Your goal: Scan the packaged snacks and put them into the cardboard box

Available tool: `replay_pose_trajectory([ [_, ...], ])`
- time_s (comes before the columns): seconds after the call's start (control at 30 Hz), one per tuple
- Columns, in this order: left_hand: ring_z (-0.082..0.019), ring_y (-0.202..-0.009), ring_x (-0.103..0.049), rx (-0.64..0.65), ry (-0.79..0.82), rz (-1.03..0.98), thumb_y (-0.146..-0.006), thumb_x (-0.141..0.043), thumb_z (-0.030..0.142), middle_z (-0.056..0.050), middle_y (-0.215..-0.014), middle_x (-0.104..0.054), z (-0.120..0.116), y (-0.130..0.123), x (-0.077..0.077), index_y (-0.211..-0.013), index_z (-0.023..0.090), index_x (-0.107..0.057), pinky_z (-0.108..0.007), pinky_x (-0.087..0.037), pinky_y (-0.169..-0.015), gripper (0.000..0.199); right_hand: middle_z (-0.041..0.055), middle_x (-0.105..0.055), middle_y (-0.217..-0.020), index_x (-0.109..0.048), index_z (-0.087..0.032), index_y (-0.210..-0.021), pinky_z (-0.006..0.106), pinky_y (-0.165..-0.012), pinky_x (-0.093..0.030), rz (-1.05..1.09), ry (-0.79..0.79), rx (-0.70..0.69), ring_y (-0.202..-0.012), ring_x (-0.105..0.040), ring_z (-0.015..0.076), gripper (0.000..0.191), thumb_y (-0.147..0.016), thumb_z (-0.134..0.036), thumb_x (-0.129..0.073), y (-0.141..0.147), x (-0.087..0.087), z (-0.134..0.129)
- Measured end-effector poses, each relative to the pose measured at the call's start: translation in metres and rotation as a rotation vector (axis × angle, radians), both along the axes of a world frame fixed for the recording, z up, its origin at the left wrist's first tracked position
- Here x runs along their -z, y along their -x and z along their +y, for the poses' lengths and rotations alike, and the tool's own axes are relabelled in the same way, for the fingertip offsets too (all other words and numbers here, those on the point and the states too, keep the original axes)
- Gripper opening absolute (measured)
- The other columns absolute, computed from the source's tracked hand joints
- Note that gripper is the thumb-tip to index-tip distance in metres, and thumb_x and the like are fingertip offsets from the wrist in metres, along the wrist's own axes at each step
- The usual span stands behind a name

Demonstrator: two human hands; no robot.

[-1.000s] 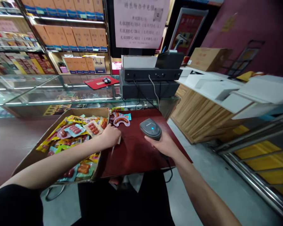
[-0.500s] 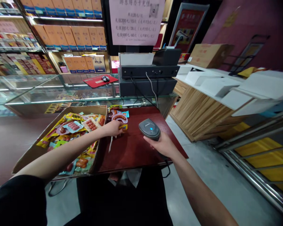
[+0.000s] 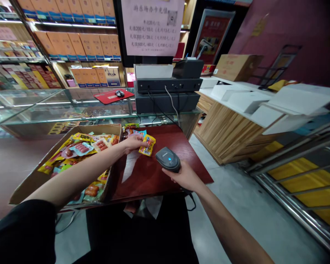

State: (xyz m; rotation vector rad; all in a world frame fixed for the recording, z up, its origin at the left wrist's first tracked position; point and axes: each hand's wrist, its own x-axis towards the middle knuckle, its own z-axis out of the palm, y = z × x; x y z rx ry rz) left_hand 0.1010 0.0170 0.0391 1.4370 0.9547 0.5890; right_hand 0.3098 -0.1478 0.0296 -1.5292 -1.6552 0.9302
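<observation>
My left hand [image 3: 134, 143] pinches a small yellow snack packet [image 3: 149, 145] above the dark red tabletop [image 3: 143, 179]. In my right hand [image 3: 184, 175] is a grey barcode scanner [image 3: 168, 159] with a blue light on top, its head angled toward the packet but apart from it. Just behind my left hand lie a few more snack packets [image 3: 132, 132], partly covered by the hand. To the left stands an open cardboard box [image 3: 110, 194] full of packaged sausages and yellow snack packets [image 3: 82, 148]; my left forearm passes over it.
Behind the table runs a glass display counter [image 3: 71, 121] carrying a black cash-register unit [image 3: 167, 102] with cables. A red mouse pad [image 3: 107, 96] lies on the glass. At right are a wooden cabinet [image 3: 228, 135] with white boxes and a metal railing [image 3: 288, 200].
My left hand has lifted the yellow packet and turned it so its face shows. The scanner has shifted slightly left in the view, as has the whole scene.
</observation>
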Motion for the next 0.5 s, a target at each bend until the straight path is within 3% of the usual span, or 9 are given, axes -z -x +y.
replay_pose_trajectory([
  [0.1,-0.018,-0.080,-0.070,-0.076,0.154,-0.096,-0.052,-0.086,0.021,-0.006,-0.087,-0.073,-0.0025,-0.0052,-0.0009,-0.088,0.014,-0.065,-0.034,-0.056,-0.077,0.043,-0.0010,-0.061,-0.051,-0.069,-0.015,-0.100,0.026,-0.051,-0.044,-0.020,-0.003,-0.004,-0.046,-0.055,0.0144,0.036,-0.080,-0.045,-0.065,-0.0003,0.0011,-0.0016],
  [0.23,-0.018,-0.074,-0.070,-0.191,0.180,-0.066,-0.051,-0.086,0.015,-0.004,-0.084,-0.072,-0.0059,-0.0057,-0.0004,-0.090,0.016,-0.059,-0.032,-0.058,-0.067,0.048,0.0002,-0.063,-0.054,-0.070,-0.016,-0.100,0.027,-0.052,-0.046,-0.043,-0.004,0.006,-0.048,-0.058,0.0159,0.036,-0.080,-0.045,-0.065,-0.0029,0.0045,-0.0038],
  [0.5,-0.019,-0.073,-0.070,-0.105,0.167,-0.052,-0.055,-0.081,0.012,-0.006,-0.084,-0.072,-0.0088,-0.0053,0.0025,-0.082,0.014,-0.058,-0.029,-0.059,-0.062,0.036,-0.0024,-0.058,-0.048,-0.068,-0.017,-0.090,0.026,-0.049,-0.045,-0.036,-0.010,0.036,-0.046,-0.056,0.0149,0.029,-0.078,-0.044,-0.066,-0.0052,0.0042,-0.0024],
])
